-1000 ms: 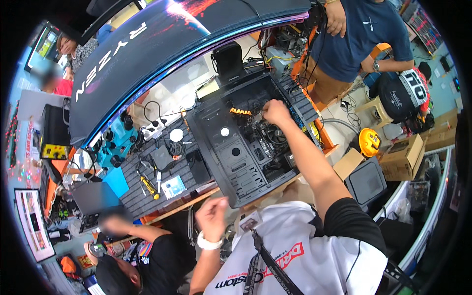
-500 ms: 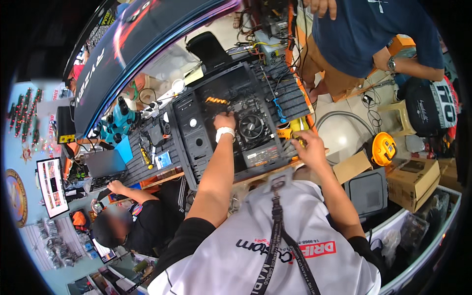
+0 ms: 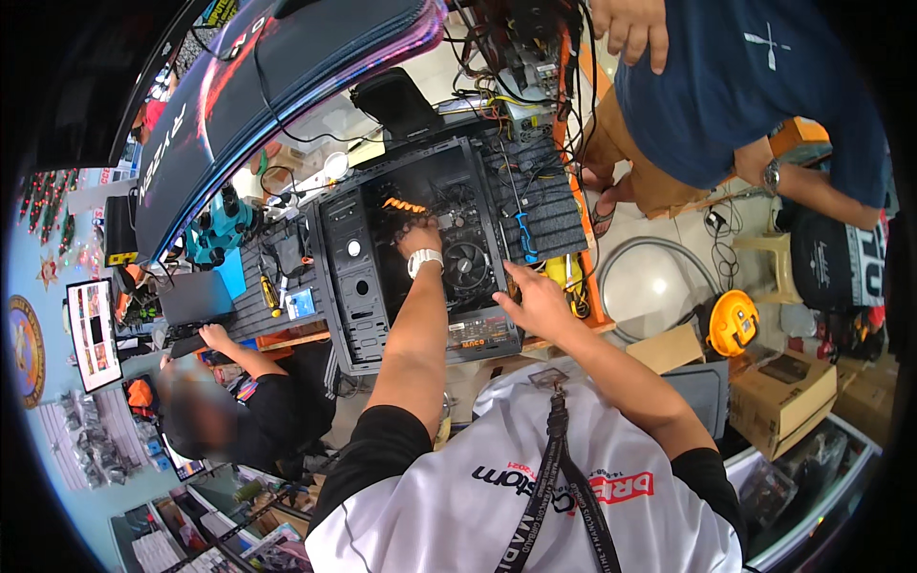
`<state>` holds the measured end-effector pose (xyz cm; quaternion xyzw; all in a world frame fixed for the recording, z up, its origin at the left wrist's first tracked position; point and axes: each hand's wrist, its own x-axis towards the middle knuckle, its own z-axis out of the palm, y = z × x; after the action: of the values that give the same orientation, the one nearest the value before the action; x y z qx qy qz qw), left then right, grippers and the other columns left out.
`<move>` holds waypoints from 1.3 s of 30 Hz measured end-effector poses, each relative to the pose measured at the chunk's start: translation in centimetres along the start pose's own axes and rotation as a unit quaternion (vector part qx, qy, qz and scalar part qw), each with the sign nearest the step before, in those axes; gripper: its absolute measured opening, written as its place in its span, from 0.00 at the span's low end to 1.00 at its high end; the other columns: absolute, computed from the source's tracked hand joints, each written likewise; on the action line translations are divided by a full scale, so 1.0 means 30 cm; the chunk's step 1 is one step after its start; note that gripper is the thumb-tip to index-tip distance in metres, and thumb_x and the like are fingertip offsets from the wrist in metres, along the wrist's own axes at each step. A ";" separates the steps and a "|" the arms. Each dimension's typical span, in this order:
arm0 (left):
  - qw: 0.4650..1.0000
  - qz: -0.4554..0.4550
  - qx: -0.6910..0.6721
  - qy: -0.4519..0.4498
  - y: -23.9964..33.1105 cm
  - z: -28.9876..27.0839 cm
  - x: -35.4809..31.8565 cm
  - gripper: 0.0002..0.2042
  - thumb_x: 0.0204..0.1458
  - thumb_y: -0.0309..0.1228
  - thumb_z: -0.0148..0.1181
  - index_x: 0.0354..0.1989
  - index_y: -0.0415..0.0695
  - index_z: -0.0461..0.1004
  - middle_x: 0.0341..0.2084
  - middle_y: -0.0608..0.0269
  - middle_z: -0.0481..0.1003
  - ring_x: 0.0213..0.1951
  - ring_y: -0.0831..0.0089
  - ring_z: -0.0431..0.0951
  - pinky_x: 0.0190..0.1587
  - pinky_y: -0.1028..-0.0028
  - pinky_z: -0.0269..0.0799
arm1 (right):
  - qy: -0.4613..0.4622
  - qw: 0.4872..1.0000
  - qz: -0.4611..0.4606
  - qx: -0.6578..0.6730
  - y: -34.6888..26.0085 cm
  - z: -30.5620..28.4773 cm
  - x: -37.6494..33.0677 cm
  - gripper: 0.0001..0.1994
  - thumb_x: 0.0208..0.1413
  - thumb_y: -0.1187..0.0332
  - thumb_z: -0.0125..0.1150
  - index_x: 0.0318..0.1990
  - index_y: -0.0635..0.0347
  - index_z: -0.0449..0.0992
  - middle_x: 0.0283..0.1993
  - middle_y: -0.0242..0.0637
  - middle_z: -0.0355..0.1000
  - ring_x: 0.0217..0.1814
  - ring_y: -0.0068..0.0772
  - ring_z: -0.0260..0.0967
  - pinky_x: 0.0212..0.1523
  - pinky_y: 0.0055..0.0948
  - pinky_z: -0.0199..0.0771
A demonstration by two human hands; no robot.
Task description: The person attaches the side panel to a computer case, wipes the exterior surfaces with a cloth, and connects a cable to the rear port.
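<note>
A black computer case (image 3: 346, 296) lies on its side before me, its inside exposed. My left hand (image 3: 418, 239), with a white band at the wrist, reaches into it beside the round processor fan (image 3: 468, 265). Its fingers are dim against the dark motherboard, so what they touch is unclear. An orange coiled strip (image 3: 405, 205) lies just beyond that hand. At the case's right edge is my right hand (image 3: 537, 302), thumb and forefinger spread, nothing seen between them. The power supply (image 3: 470, 336) sits in the case's near right corner.
A long screwdriver with a blue handle (image 3: 524, 235) lies on the ribbed mat (image 3: 557, 210) right of the case. A yellow screwdriver (image 3: 271, 297) lies to the left. One person (image 3: 277, 406) works at left; another (image 3: 755, 95) stands at far right. A cardboard box (image 3: 781, 401) is at right.
My right hand has come leftward from beside the yellow thing to the case's right edge. My left hand stays inside the case. The whole view has shifted slightly.
</note>
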<state>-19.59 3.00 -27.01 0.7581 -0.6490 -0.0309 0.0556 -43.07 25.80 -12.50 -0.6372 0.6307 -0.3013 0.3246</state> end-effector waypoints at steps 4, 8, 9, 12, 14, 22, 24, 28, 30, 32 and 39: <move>0.998 -0.023 0.041 -0.040 0.030 -0.016 0.002 0.17 0.65 0.52 0.58 0.42 0.56 0.88 0.48 0.61 0.86 0.53 0.49 0.83 0.58 0.47 0.74 | -0.007 1.000 0.003 -0.002 -0.008 0.013 0.023 0.34 0.65 0.56 0.68 0.69 0.76 0.71 0.63 0.64 0.77 0.59 0.64 0.81 0.60 0.52 0.82; 0.995 -0.068 -0.001 -0.073 0.038 -0.020 0.011 0.23 0.67 0.58 0.53 0.49 0.57 0.88 0.53 0.56 0.86 0.56 0.47 0.85 0.62 0.46 0.73 | -0.014 1.000 -0.003 -0.015 -0.016 0.011 0.034 0.32 0.63 0.59 0.68 0.67 0.78 0.73 0.62 0.65 0.78 0.58 0.64 0.81 0.60 0.51 0.82; 0.995 -0.064 0.004 -0.076 0.038 -0.020 0.013 0.23 0.67 0.58 0.53 0.50 0.58 0.88 0.53 0.57 0.86 0.56 0.48 0.84 0.62 0.46 0.73 | -0.015 1.000 0.001 -0.008 -0.018 0.011 0.037 0.32 0.63 0.60 0.68 0.67 0.78 0.73 0.62 0.65 0.78 0.58 0.64 0.81 0.61 0.50 0.82; 0.998 -0.048 0.009 -0.045 0.032 -0.017 0.002 0.19 0.66 0.55 0.54 0.44 0.59 0.87 0.47 0.66 0.87 0.53 0.52 0.84 0.58 0.45 0.73 | -0.007 1.000 0.000 0.001 -0.022 0.012 0.036 0.32 0.62 0.60 0.69 0.66 0.79 0.73 0.62 0.65 0.78 0.59 0.64 0.81 0.63 0.50 0.81; 0.998 -0.045 0.000 -0.031 0.024 -0.016 -0.004 0.18 0.66 0.53 0.54 0.42 0.59 0.87 0.47 0.69 0.86 0.53 0.54 0.83 0.57 0.44 0.72 | -0.003 1.000 -0.003 0.004 -0.021 0.014 0.036 0.33 0.61 0.61 0.70 0.66 0.80 0.73 0.62 0.65 0.78 0.59 0.64 0.81 0.64 0.49 0.80; 0.995 -0.065 0.000 -0.076 0.027 -0.041 0.006 0.21 0.66 0.55 0.54 0.51 0.57 0.88 0.56 0.60 0.85 0.60 0.54 0.82 0.61 0.44 0.71 | -0.017 1.000 0.011 0.010 -0.015 0.004 0.056 0.32 0.61 0.60 0.70 0.65 0.81 0.74 0.61 0.65 0.79 0.59 0.63 0.81 0.64 0.49 0.80; 0.994 -0.078 0.012 -0.078 0.046 -0.078 -0.007 0.24 0.66 0.59 0.54 0.52 0.57 0.89 0.53 0.56 0.87 0.60 0.52 0.84 0.61 0.46 0.71 | -0.026 0.999 0.026 0.014 -0.021 -0.002 0.059 0.33 0.60 0.60 0.70 0.66 0.80 0.74 0.60 0.66 0.79 0.58 0.63 0.81 0.63 0.48 0.80; 0.976 -0.110 -0.019 -0.188 0.098 -0.230 -0.048 0.26 0.64 0.49 0.64 0.65 0.47 0.80 0.65 0.52 0.78 0.72 0.50 0.71 0.71 0.36 0.63 | -0.016 0.998 0.041 0.039 -0.037 -0.011 0.065 0.31 0.59 0.61 0.71 0.65 0.76 0.77 0.54 0.66 0.81 0.53 0.64 0.83 0.57 0.50 0.81; 0.975 -0.082 -0.039 -0.201 0.112 -0.326 -0.118 0.28 0.63 0.49 0.65 0.66 0.44 0.78 0.67 0.50 0.76 0.73 0.47 0.69 0.72 0.36 0.62 | -0.004 0.999 0.039 0.032 -0.044 -0.013 0.071 0.30 0.59 0.61 0.71 0.63 0.77 0.78 0.50 0.63 0.82 0.49 0.63 0.83 0.53 0.51 0.81; 0.974 -0.047 -0.055 -0.216 0.115 -0.432 -0.207 0.29 0.62 0.49 0.67 0.66 0.44 0.78 0.67 0.48 0.75 0.71 0.43 0.69 0.72 0.39 0.64 | 0.003 0.999 0.042 0.029 -0.049 -0.013 0.078 0.30 0.59 0.60 0.71 0.64 0.75 0.78 0.49 0.61 0.83 0.49 0.61 0.84 0.53 0.51 0.81; 0.937 0.151 -0.310 0.062 -0.186 -0.769 -0.685 0.08 0.56 0.30 0.74 0.43 0.43 0.88 0.40 0.53 0.86 0.46 0.50 0.84 0.53 0.59 0.78 | 0.006 0.998 0.063 -0.008 -0.055 -0.021 0.072 0.30 0.60 0.56 0.71 0.66 0.65 0.80 0.51 0.54 0.84 0.48 0.57 0.84 0.52 0.49 0.82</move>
<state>-14.57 25.16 -5.33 0.5965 -0.7097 -0.1748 0.3318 -42.52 23.60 -10.85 -0.5966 0.6742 -0.2791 0.3341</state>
